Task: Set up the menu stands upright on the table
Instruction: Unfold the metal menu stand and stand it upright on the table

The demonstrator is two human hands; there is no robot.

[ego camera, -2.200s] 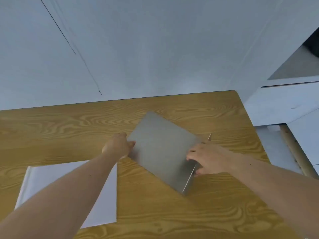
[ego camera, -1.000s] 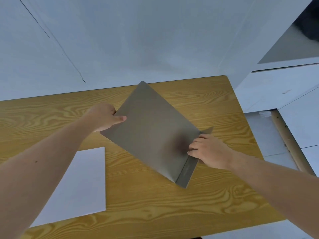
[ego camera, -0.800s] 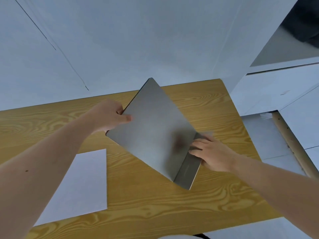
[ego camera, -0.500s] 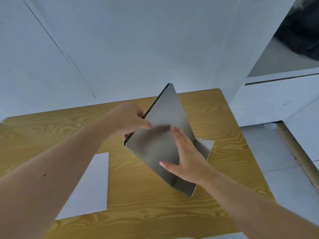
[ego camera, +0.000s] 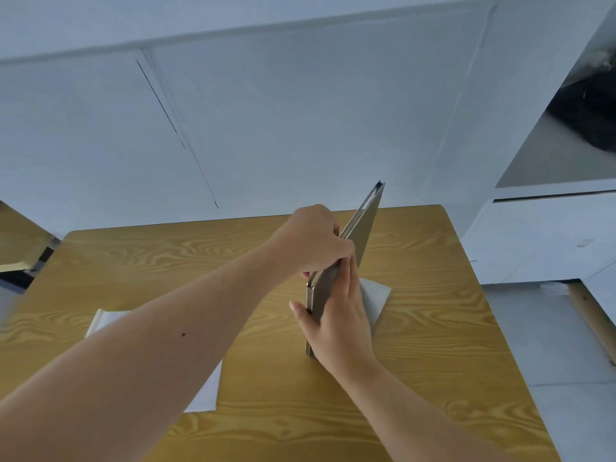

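Observation:
A grey metal menu stand (ego camera: 361, 228) stands almost upright on the wooden table (ego camera: 433, 328), its tall panel seen nearly edge-on. Its flat foot (ego camera: 376, 296) lies on the table to the right. My left hand (ego camera: 313, 241) grips the panel's left edge near its middle. My right hand (ego camera: 336, 315) lies flat against the near face of the panel, thumb wrapped round the front edge low down. The lower part of the panel is hidden behind my right hand.
A white sheet (ego camera: 110, 320) lies flat on the table to the left, partly under my left forearm. A white wall rises just behind the table. White cabinets (ego camera: 550, 235) and the floor lie to the right of the table's right edge.
The stand's panel has swung from lying flat to nearly upright. My right hand shifted from the foot onto the panel's face. The view has tilted up.

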